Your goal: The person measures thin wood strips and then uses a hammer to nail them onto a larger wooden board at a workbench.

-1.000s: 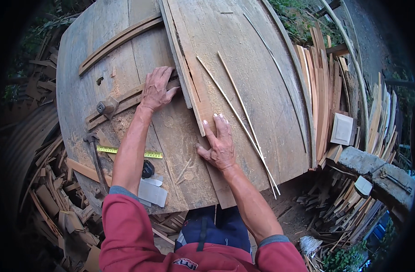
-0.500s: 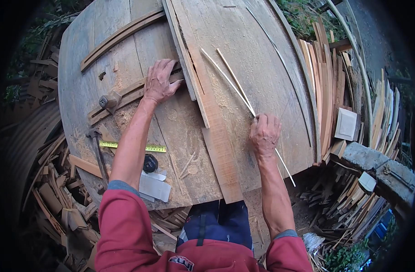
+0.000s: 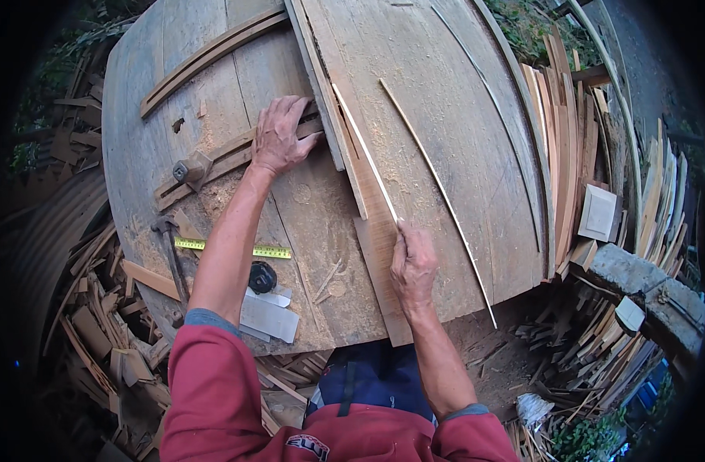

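Observation:
My left hand [image 3: 283, 135] curls its fingers over the upper end of a grooved wooden rail [image 3: 231, 154], against a long upright-lying board [image 3: 329, 115], fingertips partly hidden. My right hand [image 3: 411, 262] pinches a thin pale wood strip [image 3: 362, 146] lying along the board and a reddish plank [image 3: 375, 239] beneath. Another thin strip [image 3: 437, 189] lies to its right on the plank tabletop [image 3: 475, 231]. A square-ended wooden tool [image 3: 190, 171] sits on the rail. A hammer [image 3: 173, 262], yellow tape measure [image 3: 261, 276] and pale flat pieces [image 3: 269, 316] lie beside my left forearm.
Another grooved rail [image 3: 214, 58] lies at the upper left. Stacked boards [image 3: 560, 169] stand along the right side beside a concrete beam [image 3: 629, 273] and a pale square piece [image 3: 599, 208]. Scrap wood [image 3: 98, 331] piles up at the lower left.
My right hand moved from the board to the pale strips, then leftward with one strip, which now lies along the board, apart from the other. My left hand stays on the rail.

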Demonstrator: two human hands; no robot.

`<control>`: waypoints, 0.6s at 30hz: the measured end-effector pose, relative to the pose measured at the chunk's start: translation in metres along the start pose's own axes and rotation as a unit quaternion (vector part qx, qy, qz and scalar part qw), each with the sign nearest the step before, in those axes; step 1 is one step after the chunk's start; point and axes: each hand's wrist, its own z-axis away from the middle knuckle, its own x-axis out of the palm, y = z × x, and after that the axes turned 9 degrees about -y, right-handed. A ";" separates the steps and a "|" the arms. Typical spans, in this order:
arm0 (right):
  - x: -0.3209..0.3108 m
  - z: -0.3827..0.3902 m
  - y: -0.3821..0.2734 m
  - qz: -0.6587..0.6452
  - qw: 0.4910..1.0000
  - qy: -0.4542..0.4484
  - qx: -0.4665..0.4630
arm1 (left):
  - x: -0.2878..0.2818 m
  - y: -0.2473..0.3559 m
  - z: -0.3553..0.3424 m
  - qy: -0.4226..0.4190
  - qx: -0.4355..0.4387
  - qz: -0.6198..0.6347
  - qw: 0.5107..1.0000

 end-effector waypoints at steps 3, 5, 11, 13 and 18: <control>0.005 0.000 -0.017 -0.032 0.999 -0.014 0.037 | 0.001 -0.002 0.000 -0.001 0.003 -0.002 1.000; 0.007 -0.001 -0.020 -0.030 0.998 -0.030 0.043 | 0.002 0.000 -0.001 0.004 0.008 0.002 1.000; 0.009 -0.013 -0.017 -0.063 0.996 -0.049 0.027 | 0.000 0.000 -0.001 0.000 0.007 0.004 1.000; 0.011 -0.016 -0.017 -0.059 0.997 -0.051 0.023 | 0.001 -0.003 -0.002 0.000 0.008 0.001 1.000; 0.016 -0.024 -0.013 -0.066 0.997 -0.041 -0.001 | 0.002 -0.003 -0.003 -0.013 -0.002 -0.002 1.000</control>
